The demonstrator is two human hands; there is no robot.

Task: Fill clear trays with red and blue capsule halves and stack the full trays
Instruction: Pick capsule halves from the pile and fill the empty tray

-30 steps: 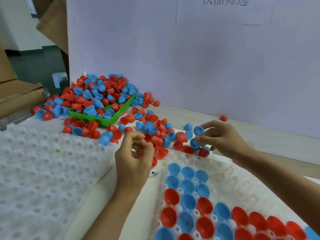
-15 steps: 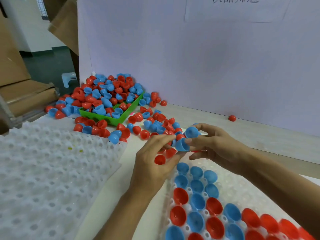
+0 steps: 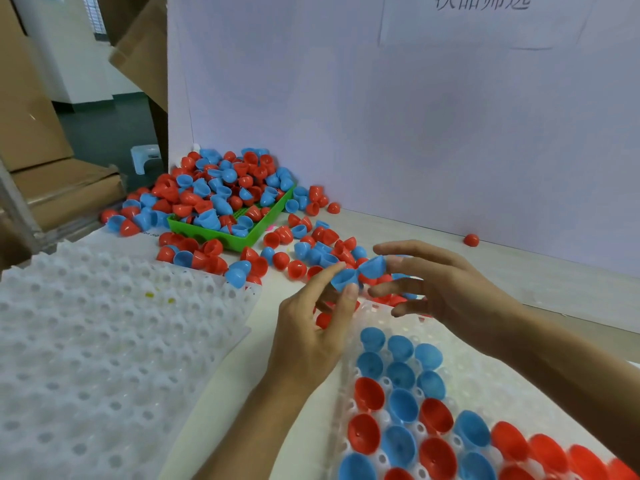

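Observation:
My left hand (image 3: pixel 311 327) pinches a blue capsule half (image 3: pixel 344 279) between thumb and forefinger. My right hand (image 3: pixel 446 289) pinches a second blue capsule half (image 3: pixel 373 265) at its fingertips, touching the first. Both hands hover over the far end of a clear tray (image 3: pixel 460 348) that holds several red and blue halves in its cups. Loose red and blue halves (image 3: pixel 311 247) lie scattered just beyond the hands.
A green tray (image 3: pixel 239 241) heaped with capsule halves sits at the back left against a white board (image 3: pixel 415 116). A stack of empty clear trays (image 3: pixel 86 341) lies at the left. A lone red half (image 3: pixel 471 240) rests by the board. Cardboard boxes (image 3: pixel 31 133) stand further left.
The hands came together and now hold two blue halves tip to tip; the left hand has risen from the pile, and the view has shifted slightly left.

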